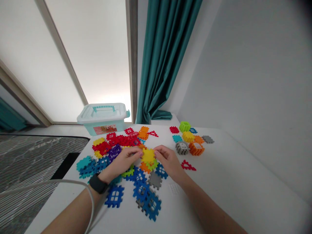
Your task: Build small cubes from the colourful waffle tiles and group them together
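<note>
A yellow interlocking building tile (148,156) with notched edges is held up between both hands over the white table. My left hand (127,158), with a black band on its wrist, pinches the tile's left edge. On the opposite edge, the fingers of my right hand (168,159) are closed. Below the yellow tile lie an orange tile (144,167), a lime tile (152,165) and a grey tile (155,180). Several blue window tiles (141,190) spread toward me. A purple tile (114,152) lies beyond my left wrist.
Red tiles (126,139) are heaped at the back left, near a lidded teal box (104,118). Assembled cubes, one lime (185,126), one grey (182,148) and one orange (196,149), stand at the right. A pale cable (73,182) crosses my left forearm.
</note>
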`<state>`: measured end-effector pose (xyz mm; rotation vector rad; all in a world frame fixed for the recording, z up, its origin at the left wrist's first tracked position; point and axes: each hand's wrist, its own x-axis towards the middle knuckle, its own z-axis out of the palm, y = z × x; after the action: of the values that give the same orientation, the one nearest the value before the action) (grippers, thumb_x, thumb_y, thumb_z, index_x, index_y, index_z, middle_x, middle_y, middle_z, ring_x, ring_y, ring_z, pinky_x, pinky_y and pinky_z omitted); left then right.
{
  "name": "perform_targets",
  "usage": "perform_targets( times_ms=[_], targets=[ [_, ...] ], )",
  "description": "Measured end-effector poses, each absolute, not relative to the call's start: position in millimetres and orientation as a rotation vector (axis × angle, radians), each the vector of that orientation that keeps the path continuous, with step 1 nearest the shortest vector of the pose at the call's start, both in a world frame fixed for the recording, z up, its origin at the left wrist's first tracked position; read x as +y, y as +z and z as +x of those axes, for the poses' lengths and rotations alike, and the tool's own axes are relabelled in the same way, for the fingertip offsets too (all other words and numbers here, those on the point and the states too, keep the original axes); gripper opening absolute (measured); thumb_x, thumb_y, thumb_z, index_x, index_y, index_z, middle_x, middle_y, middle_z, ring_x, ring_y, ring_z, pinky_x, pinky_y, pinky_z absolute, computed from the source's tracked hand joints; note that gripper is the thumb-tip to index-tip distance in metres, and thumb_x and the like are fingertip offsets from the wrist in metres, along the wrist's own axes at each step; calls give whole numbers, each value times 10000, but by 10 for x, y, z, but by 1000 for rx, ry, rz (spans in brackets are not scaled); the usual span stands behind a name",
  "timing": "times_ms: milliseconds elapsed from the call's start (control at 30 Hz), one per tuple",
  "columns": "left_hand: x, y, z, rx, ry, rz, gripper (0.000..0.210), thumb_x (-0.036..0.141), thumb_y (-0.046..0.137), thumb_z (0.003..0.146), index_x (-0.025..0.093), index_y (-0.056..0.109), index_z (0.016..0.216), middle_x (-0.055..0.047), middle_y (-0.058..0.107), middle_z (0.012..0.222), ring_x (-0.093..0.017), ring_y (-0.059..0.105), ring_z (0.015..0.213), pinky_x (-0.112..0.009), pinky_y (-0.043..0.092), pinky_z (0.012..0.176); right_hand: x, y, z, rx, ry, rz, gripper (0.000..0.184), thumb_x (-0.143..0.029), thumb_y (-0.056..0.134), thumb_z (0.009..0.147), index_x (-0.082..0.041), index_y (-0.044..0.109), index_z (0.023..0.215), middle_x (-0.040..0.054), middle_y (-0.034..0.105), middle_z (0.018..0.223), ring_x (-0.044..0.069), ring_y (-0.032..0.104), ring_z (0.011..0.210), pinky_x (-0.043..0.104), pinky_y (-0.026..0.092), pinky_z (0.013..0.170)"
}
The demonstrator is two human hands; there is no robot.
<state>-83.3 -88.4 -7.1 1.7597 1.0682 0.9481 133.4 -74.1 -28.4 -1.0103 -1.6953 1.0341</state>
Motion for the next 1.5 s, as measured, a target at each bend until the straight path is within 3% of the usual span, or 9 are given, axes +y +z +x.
perform_targets(
  times_ms=[133,300,400,800,967,1200,1500],
  targets=[
    [-889,-95,-842,1051,908,1611,447,541,542,938,169,539,690,14,524,708,-134,451,669,-234,371,617,-748,-264,1297,-1506,1268,-1002,327,-514,652,851,-189,679,844,0,655,720,157,588,687,270,483,637],
    [-884,-132,-847,1020,899,1548,448,563,563,922,167,603,716,-19,609,787,-170,532,771,-261,446,726,-759,-216,1292,-1471,1297,-1007,378,-566,674,820,-188,687,816,1,645,701,160,579,685,273,479,640],
    [-893,-130,-838,1027,923,1530,422,514,580,928,168,600,688,0,602,757,-150,530,743,-242,441,708,-753,-232,1303,-1509,1271,-1016,369,-553,647,851,-187,682,827,4,650,718,161,583,691,273,479,642],
    [-890,-122,-788,950,973,1589,369,532,635,901,164,660,913,-36,655,873,-172,598,816,-285,485,767,-804,-279,1333,-1900,288,-832,147,-245,535,978,-246,682,967,56,682,883,225,625,867,381,509,793],
    [-864,-201,-809,970,1033,1662,308,474,678,885,180,605,940,-22,633,895,-153,587,777,-271,491,711,-798,-293,1349,-1960,220,-784,160,-198,532,972,-257,674,1018,60,677,947,228,634,919,404,521,838],
    [-871,-187,-839,1072,1321,2182,218,250,731,865,214,604,1039,-97,646,1153,-254,600,1120,-432,484,990,-775,-305,1384,-2113,312,-816,346,-192,604,897,-249,561,1236,116,597,1306,265,560,1236,474,494,1039],
    [-880,-275,-861,1144,1358,2333,285,278,723,879,221,592,1125,-112,679,1175,-268,636,1127,-437,513,975,-756,-333,1391,-2108,176,-789,313,-213,618,921,-259,564,1225,117,640,1257,277,598,1189,512,504,1022]
  ],
)
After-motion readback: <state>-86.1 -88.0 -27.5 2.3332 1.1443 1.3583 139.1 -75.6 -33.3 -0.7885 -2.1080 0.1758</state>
